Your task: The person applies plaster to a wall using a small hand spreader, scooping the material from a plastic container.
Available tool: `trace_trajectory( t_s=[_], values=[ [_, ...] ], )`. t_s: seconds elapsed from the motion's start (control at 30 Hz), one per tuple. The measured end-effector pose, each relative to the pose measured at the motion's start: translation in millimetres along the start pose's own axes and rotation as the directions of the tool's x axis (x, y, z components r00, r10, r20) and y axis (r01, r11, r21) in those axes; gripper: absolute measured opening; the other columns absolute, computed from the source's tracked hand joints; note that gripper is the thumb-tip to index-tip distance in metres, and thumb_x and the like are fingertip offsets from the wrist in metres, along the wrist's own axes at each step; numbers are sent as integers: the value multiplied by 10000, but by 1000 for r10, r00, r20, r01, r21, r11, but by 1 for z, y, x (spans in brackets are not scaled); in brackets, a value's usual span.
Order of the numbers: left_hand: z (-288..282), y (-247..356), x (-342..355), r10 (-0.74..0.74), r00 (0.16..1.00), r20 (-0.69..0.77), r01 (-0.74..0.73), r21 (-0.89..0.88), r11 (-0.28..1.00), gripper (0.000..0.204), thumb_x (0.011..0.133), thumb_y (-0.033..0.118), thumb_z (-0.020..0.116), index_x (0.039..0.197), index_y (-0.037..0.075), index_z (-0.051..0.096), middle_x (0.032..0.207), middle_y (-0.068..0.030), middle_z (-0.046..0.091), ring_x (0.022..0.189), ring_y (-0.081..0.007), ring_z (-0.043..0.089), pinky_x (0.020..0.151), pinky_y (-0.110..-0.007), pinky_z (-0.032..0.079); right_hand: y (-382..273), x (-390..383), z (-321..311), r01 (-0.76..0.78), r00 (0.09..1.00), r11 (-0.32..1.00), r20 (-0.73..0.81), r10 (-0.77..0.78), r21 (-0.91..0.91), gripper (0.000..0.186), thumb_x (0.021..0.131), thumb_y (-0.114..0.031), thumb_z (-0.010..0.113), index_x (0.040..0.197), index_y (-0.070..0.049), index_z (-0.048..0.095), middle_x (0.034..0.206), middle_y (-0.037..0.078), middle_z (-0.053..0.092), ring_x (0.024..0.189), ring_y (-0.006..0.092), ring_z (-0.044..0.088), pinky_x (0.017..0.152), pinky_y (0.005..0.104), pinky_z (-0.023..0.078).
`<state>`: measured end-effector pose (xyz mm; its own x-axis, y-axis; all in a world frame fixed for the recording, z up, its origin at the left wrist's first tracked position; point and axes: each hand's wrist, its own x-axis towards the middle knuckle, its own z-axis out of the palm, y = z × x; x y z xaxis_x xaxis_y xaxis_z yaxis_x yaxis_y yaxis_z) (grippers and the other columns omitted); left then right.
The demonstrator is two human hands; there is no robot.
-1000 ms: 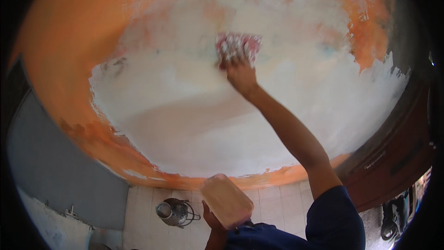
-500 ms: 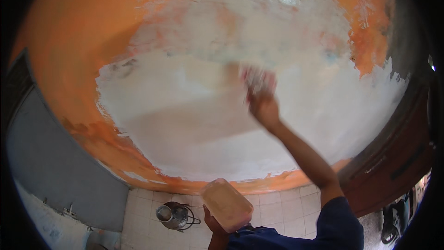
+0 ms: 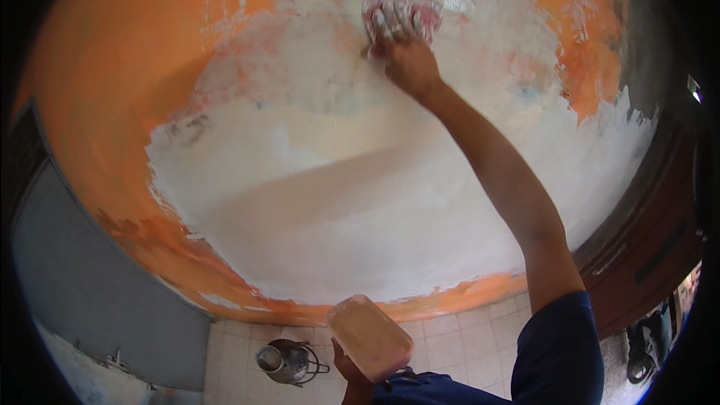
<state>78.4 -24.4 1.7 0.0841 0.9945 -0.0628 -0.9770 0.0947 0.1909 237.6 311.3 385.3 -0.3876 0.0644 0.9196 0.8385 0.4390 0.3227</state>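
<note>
High on the wall, my right hand [image 3: 409, 56] presses a flat red piece smeared with white [image 3: 424, 21] against the surface. My fingers lie over it and are coated in white; whether it is a cloth or a spreader I cannot tell. The wall's white patch [image 3: 322, 202] spreads over orange paint [image 3: 112, 105], with thin, streaky cover near the hand. Low in front of my body, my left hand [image 3: 349, 364] grips a rectangular pinkish tub [image 3: 371, 337] by its left side and underneath. Its broad upper face is tan. Most of the left fingers are hidden beneath it.
A metal pot-like vessel [image 3: 281, 360] with a dark frame stands on the tiled floor [image 3: 232, 360] left of the tub. A grey panel [image 3: 105, 255] flanks the left side. Dark reddish-brown boarding [image 3: 645, 270] runs along the right, with a dark wheeled object [image 3: 641, 360] below it.
My right hand has moved up the wall and slightly left with the red piece, and the arm is stretched further. My left hand still holds the tub low down.
</note>
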Motion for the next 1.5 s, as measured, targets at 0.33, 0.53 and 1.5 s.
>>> trace_trajectory(
  t_s=[0.33, 0.53, 1.5],
  values=[
    [2, 4, 1, -18, 995, 94, 16, 22, 1000, 657, 932, 579, 309, 1380, 100, 354, 1300, -159, 476, 1170, -380, 497, 954, -570, 420, -34, -87, -50, 75, 986, 992, 142, -89, 99, 678, 661, 10, 610, 1321, -77, 482, 1248, 160, 557, 1111, 311, 550, 940, 392, 449],
    [11, -5, 2, -42, 996, 79, 43, -10, 999, 668, 922, 605, 295, 1392, 134, 348, 1323, -145, 463, 1188, -373, 484, 965, -569, 410, 29, 66, -74, 63, 987, 998, -150, -59, 23, 544, 742, -46, 597, 1277, -111, 521, 1044, 152, 608, 1001, 300, 568, 872, 416, 455],
    [17, -6, 19, 24, 995, 100, -13, -110, 994, 700, 897, 617, 322, 1397, 129, 344, 1321, -150, 469, 1204, -361, 477, 976, -573, 392, 49, 24, -38, 4, 999, 1000, 43, -4, 0, 198, 714, -54, 607, 901, -94, 659, 720, 143, 646, 695, 312, 634, 629, 430, 506]
  ],
)
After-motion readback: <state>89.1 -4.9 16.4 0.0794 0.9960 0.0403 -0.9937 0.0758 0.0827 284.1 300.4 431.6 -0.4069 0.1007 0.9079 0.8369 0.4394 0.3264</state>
